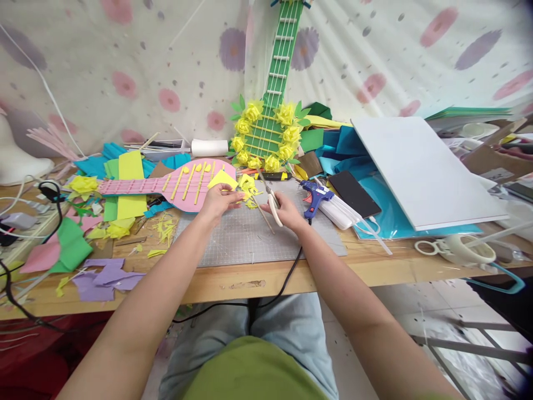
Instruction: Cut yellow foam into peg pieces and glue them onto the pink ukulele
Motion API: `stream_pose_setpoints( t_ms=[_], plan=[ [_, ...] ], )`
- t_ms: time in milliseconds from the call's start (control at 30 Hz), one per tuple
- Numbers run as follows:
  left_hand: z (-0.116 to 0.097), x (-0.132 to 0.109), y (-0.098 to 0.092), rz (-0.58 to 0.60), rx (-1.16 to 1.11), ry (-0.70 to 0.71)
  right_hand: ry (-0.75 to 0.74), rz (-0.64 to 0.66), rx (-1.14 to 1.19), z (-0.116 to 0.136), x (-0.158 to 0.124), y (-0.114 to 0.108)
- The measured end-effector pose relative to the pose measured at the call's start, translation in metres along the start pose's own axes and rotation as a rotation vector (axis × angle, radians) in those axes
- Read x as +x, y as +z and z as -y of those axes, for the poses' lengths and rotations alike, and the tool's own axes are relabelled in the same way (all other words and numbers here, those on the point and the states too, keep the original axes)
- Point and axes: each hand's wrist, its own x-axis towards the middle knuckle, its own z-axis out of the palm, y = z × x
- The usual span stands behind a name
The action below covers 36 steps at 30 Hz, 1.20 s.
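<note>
A yellow fringed piece (pixel 248 188) of thin craft sheet is held just above the far edge of the grey cutting mat (pixel 241 239), near the mat's middle. The left hand (pixel 216 201) has it by its near-left edge, fingers (pixel 234 195) pinched together on it. The right hand (pixel 288 214) hovers over the mat's far-right part, fingers wrapped tight around the white handles of a pair of scissors (pixel 270 197). Their blades point away from the mat towards the yellow piece and meet it at its right side; whether the blades are parted cannot be told.

A thin wooden stick (pixel 263 215) lies slanted on the mat between the two hands. Past the mat's far-left corner lies a pink guitar model (pixel 183 188) with yellow strips on its body. Straight beyond the mat's far edge stands a green guitar model (pixel 271 130), upright and ringed with yellow flowers (pixel 286 115). Just off the mat's far-right corner sits a blue glue gun (pixel 315 196), with a black phone (pixel 353 193) further right and a tilted white board (pixel 420 172) beyond that. Left of the mat, yellow shreds (pixel 166 228) are strewn on the desk (pixel 375 266), and purple scraps (pixel 104 276) lie well off the mat's near-left corner.
</note>
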Motion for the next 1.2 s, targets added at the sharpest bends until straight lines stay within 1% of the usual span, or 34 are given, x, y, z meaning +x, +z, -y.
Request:
stream_pose_setpoints(
  t_ms=[67, 167, 267, 367, 500, 733, 933, 1200],
  plan=[
    [0.004, -0.001, 0.000, 0.005, -0.048, 0.072, -0.048, 0.063, -0.093, 0.004, -0.003, -0.004],
    [0.013, -0.004, -0.001, -0.009, -0.105, 0.175, -0.099, 0.145, -0.168, 0.009, -0.006, -0.006],
    [0.019, -0.006, -0.002, -0.014, -0.114, 0.208, -0.148, 0.205, -0.223, 0.012, -0.009, -0.003],
    [0.023, -0.007, -0.003, -0.007, -0.103, 0.219, -0.193, 0.229, -0.270, 0.013, -0.010, -0.001],
    [0.023, -0.008, -0.003, 0.013, -0.089, 0.221, -0.217, 0.215, -0.332, 0.016, -0.011, -0.001],
    [0.023, -0.009, -0.004, 0.016, -0.079, 0.216, -0.213, 0.179, -0.418, 0.017, -0.011, -0.003],
    [0.022, -0.009, -0.005, 0.014, -0.076, 0.209, -0.208, 0.165, -0.423, 0.015, -0.011, -0.003],
    [0.020, -0.008, -0.008, 0.054, -0.057, 0.211, -0.216, 0.141, -0.435, 0.014, -0.010, -0.003]
  ],
)
